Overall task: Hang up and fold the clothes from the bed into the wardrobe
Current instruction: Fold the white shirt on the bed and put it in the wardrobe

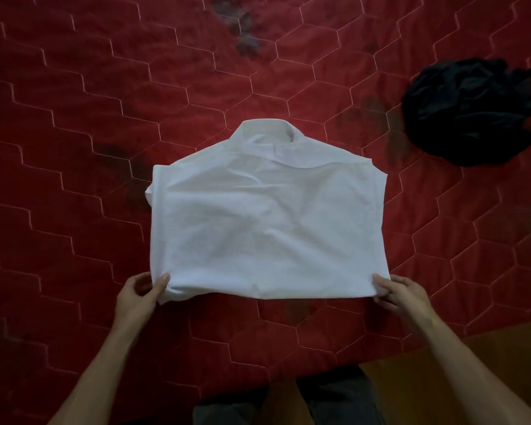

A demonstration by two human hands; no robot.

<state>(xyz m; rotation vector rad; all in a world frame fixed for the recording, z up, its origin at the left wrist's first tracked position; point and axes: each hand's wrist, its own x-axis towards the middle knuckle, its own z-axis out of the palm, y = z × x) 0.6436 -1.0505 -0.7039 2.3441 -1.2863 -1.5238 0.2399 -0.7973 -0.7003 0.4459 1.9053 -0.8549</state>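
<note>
Left grip pinches the folded white collared shirt at 7 o'clock, right grip at 5 o'clock; crumpled black garment at 2 o'clock.

A red, hex-stitched bed fills the view. Brown floor shows at five o'clock. The light is dim.

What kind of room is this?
Likely a bedroom: a red quilted bed cover fills the view, with a white shirt spread flat on it and a crumpled dark garment nearby.
</note>
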